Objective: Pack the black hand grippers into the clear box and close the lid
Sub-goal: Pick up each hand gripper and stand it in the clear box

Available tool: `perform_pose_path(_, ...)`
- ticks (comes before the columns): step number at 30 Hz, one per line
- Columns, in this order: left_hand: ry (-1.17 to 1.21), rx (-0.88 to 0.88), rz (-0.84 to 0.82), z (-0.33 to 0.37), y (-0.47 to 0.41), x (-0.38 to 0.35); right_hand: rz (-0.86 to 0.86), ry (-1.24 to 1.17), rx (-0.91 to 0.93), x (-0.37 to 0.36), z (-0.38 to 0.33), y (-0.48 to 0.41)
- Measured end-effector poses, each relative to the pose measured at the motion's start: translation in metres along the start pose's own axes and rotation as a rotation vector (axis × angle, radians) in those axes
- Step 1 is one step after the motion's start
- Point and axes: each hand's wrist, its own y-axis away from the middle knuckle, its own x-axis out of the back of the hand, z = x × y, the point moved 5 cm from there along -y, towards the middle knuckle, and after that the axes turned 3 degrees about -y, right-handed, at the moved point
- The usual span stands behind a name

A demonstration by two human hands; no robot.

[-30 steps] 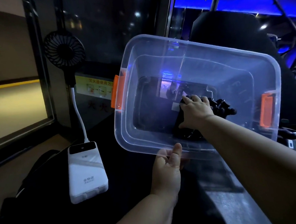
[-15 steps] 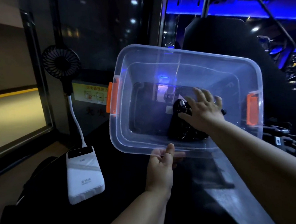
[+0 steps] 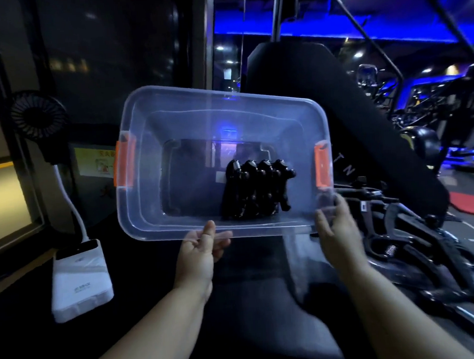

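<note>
Head view: the clear box (image 3: 220,97) is held up, its mouth tilted toward the wearer.
Change: the right hand (image 3: 337,229) has left the interior. The black hand grippers (image 3: 254,189) lie released on the box floor, right of centre.
Grasp: the left hand (image 3: 200,252) pinches the near rim, and the right hand grips the near right corner.
Meaning: this batch looks packed. The lid is not yet on.
Axis: the box's long side runs left to right between the orange latches (image 3: 125,163). The grippers' handles run far to near.

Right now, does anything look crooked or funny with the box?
The clear box is tipped, its opening facing the camera, held by the left hand and right hand at its near rim. The black hand grippers are bunched toward its right side, none spilled. No lid is on.
</note>
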Motion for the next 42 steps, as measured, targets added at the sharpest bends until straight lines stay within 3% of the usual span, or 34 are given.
perform_pose_path(3, 0.007, 0.014, 0.042, -0.001, 0.002, -0.001, -0.037, -0.154, -0.135, -0.012, 0.012, 0.007)
perform_pose_path(15, 0.165, 0.313, -0.111, -0.015, 0.011, -0.041, -0.156, -0.202, -0.109, -0.008, 0.021, 0.007)
perform_pose_path(20, 0.16, 0.32, -0.167, -0.038, 0.018, -0.08, -0.194, -0.204, -0.092, -0.007, 0.027, 0.006)
perform_pose_path(25, 0.108, 0.212, -0.137, -0.038, 0.019, -0.085, -0.178, -0.219, -0.073, -0.001, 0.032, 0.002)
perform_pose_path(28, 0.091, 0.18, -0.117, -0.037, 0.021, -0.085, -0.093, -0.035, -0.019, 0.018, 0.027, 0.001)
perform_pose_path(31, 0.081, 0.167, -0.103, -0.037, 0.022, -0.085, 0.022, 0.394, -0.092, 0.035, 0.036, -0.003)
perform_pose_path(33, 0.079, 0.165, -0.104, -0.038, 0.021, -0.084, -0.003, 0.581, -0.136, 0.036, 0.044, -0.006)
perform_pose_path(42, 0.081, 0.162, -0.126, -0.039, 0.021, -0.083, -0.214, 0.741, -0.175, 0.021, 0.056, -0.002)
